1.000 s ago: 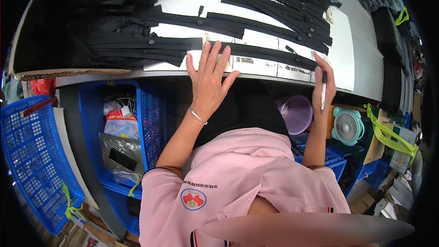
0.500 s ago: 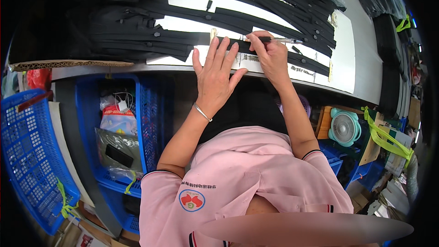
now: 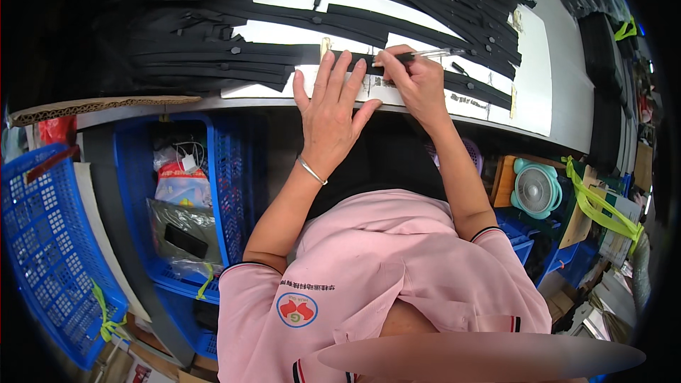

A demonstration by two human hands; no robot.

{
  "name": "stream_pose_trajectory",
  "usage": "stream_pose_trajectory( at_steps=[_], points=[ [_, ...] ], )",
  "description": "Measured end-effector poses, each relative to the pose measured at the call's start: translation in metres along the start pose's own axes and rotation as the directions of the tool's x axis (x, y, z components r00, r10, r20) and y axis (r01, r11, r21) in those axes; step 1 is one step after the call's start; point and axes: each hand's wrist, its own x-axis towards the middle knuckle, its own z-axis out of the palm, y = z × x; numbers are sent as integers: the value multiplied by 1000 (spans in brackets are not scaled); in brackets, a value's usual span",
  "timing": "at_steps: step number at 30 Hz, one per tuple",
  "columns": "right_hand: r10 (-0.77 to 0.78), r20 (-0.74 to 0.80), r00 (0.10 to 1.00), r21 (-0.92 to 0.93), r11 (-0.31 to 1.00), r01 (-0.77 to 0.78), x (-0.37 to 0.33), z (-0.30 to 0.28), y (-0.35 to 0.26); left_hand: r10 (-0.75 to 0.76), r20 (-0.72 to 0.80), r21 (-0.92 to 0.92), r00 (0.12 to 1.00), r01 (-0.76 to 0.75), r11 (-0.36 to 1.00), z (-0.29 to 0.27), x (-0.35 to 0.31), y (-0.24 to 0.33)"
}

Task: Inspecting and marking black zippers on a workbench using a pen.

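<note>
My left hand (image 3: 330, 113) lies flat with its fingers spread, the fingertips pressing on a long black fabric strip (image 3: 296, 54) along the table's near side. My right hand (image 3: 423, 91) is closed round a pen (image 3: 434, 52) with a dark grip and a clear barrel. The pen's tip points left, at the strip just beside my left fingertips; whether it touches is too small to tell. Beneath the strip is a white board (image 3: 533, 96) with dark marks along its near edge. A small black piece (image 3: 460, 69) lies right of my right hand.
More black strips (image 3: 433, 10) spread over the board, with a dark pile (image 3: 163, 35) at left. Cardboard (image 3: 99, 108) edges the table's left front. Below stand blue baskets (image 3: 221, 198) holding bags and a phone (image 3: 186, 241). A turquoise fan (image 3: 537, 189) is at right.
The pen's rear end has swung away from me and its tip has shifted slightly left. My left hand stays flat on the strip. The whole view has shifted a little.
</note>
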Motion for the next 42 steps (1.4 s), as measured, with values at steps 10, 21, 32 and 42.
stream_pose_trajectory(
  at_steps=[10,21,32,42],
  points=[
    [-130,106,986,-23,991,133,-2,-2,12,1,1,8,1000,-1,1000,-1,2,2],
    [-29,-224,974,28,999,36,-18,-59,11,7,13,32,1000,-8,999,0,1,0],
    [-113,-204,972,-245,968,61,-22,-77,43,21,43,36,999,-22,999,0,1,-1],
    [-195,-229,954,-333,936,111,-21,-73,47,111,-130,-371,985,-152,916,23,39,57]
  ],
)
